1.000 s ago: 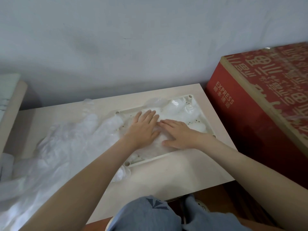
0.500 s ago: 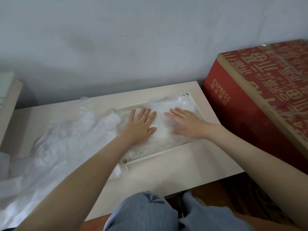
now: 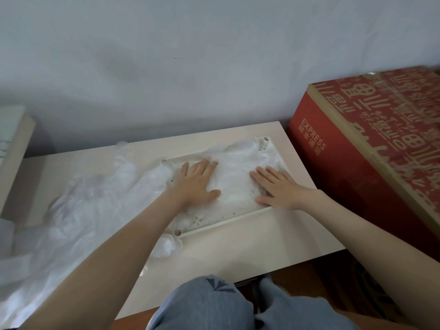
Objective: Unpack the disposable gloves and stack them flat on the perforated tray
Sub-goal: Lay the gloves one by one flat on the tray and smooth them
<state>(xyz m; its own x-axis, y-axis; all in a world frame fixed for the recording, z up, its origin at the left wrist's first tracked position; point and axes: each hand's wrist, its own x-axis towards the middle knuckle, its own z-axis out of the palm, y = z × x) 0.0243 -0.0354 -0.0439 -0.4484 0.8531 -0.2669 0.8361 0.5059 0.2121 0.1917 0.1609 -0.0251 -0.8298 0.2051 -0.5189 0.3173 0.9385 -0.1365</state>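
Head view: left hand (image 3: 197, 182) and right hand (image 3: 278, 189) flat, fingers spread, palms down on the stack of clear disposable gloves (image 3: 235, 184) inside the perforated tray (image 3: 226, 223) on the counter (image 3: 250, 253). Left of tray, loose heap of crumpled plastic (image 3: 78, 210), overlapping its left rim. Right of counter, red carton (image 3: 357, 163).

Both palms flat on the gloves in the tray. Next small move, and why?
Probably lift the left hand and reach for the loose gloves heaped left of the perforated tray: the stack under it and the right hand looks flattened, while that pile lies on the table.
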